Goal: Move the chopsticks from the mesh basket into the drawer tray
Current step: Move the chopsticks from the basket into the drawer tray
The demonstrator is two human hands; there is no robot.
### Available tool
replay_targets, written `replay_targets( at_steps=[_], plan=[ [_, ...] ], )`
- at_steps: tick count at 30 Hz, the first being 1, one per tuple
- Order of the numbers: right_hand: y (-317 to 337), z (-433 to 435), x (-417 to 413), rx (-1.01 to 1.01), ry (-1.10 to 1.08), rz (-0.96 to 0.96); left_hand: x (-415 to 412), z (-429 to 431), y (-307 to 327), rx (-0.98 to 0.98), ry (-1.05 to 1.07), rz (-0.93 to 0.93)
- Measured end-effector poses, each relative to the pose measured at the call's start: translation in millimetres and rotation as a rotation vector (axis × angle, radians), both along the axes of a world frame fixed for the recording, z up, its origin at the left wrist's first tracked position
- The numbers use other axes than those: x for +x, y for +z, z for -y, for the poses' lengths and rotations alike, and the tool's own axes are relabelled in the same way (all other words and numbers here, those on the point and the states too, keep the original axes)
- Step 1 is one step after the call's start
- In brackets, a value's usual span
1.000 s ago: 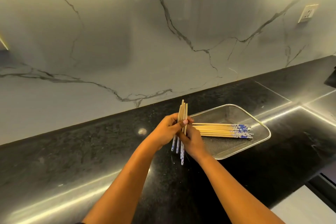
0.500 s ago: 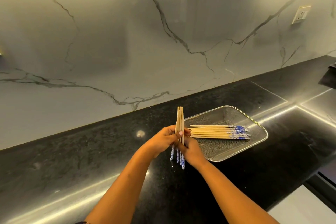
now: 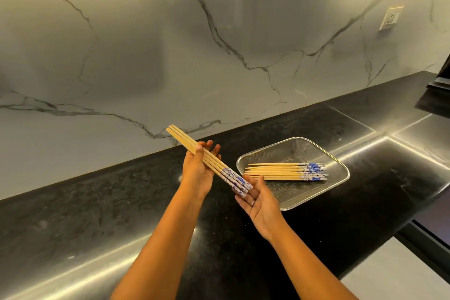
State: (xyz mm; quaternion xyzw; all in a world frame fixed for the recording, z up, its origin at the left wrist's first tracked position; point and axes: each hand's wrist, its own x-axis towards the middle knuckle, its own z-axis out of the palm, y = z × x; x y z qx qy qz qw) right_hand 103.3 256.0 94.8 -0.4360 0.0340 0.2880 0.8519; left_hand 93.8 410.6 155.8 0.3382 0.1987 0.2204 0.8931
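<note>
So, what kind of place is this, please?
Most likely a home kitchen. A polished black stone countertop runs along a marble-look wall with a wall socket, and a metal mesh basket on the counter holds chopsticks.

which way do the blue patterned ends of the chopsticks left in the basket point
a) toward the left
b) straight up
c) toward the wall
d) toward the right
d: the chopsticks lie flat in the basket with their blue ends at its right side and their plain tips toward the left hand, which holds a bundle.
</note>
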Motion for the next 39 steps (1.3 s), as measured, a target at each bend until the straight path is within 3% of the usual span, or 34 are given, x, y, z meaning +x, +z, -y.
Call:
replay_targets(
  at_steps=[5,14,19,25,30,35,39],
  plan=[
    [8.7,-7.9,-4.1,0.174,-0.214,-0.145,-7.3,24.9,-4.8,0.001,0.017,-0.012],
    [15.9,9.9,-14.9,0.206,-0.312,-0.179,-13.3,59.4,-6.0,0.000,-0.043,0.055],
    [11.9,26.2,-27.6,0.120,-0.366,-0.156,-16.3,72.9,-13.3,-0.023,-0.131,0.094],
    [-0.4,67.4,-65.2,-0.175,-0.437,0.055,-30.8,96.0,-29.3,-0.097,-0.194,0.037],
    [-10.1,113.8,-103.4,-0.543,-0.416,0.280,-55.7,129.6,-41.9,-0.130,-0.295,0.001],
    [-10.2,180.0,-123.8,-1.171,-0.100,0.481,-81.8,178.2,-55.7,-0.035,-0.465,-0.011],
    [-9.6,218.2,-138.6,-1.396,0.092,0.468,-107.5,228.4,-79.3,0.047,-0.647,-0.079]
  ],
)
